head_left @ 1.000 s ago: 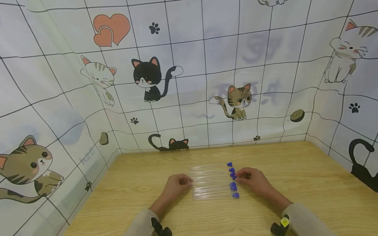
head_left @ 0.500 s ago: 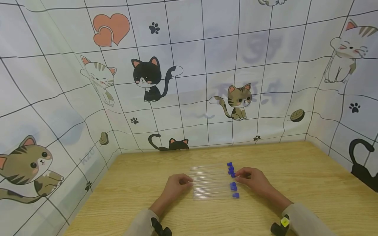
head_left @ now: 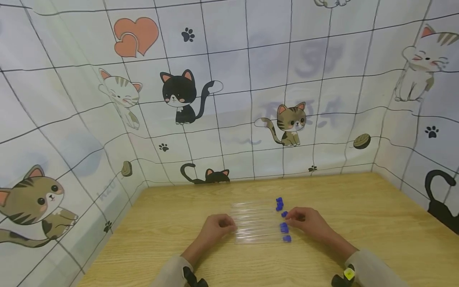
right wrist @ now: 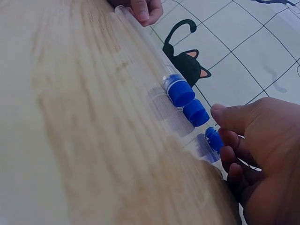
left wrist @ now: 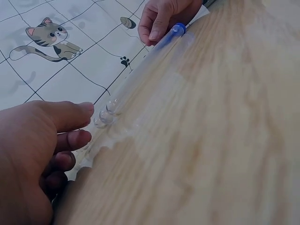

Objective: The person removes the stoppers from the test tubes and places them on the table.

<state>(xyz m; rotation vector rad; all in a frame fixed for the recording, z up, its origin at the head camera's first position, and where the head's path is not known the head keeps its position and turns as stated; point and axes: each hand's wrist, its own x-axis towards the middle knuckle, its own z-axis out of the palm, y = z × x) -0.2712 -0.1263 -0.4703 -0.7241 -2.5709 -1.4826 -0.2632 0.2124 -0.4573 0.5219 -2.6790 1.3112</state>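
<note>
Several clear test tubes [head_left: 252,223] lie side by side on the table, with blue caps [head_left: 284,228] at their right ends. My left hand [head_left: 216,228] is at the rounded left ends, fingers loosely bent; in the left wrist view a gap shows between its thumb and forefinger, beside the rounded ends [left wrist: 105,115]. At the capped side is my right hand [head_left: 310,221], its fingertips right by one blue cap [head_left: 284,214]. In the right wrist view its thumb and forefinger stand apart next to a cap [right wrist: 214,139]; whether they touch it I cannot tell.
The wood-grain table [head_left: 179,203] extends around the tubes. A white cloth [head_left: 233,79] printed with cats and grid lines hangs behind it and along both sides. Wrist cameras [head_left: 195,279] are strapped at both sleeves.
The caps at the far end have shifted slightly away and bunched together, apart from the cap by my right fingertips. Both hands have since come slightly nearer to me.
</note>
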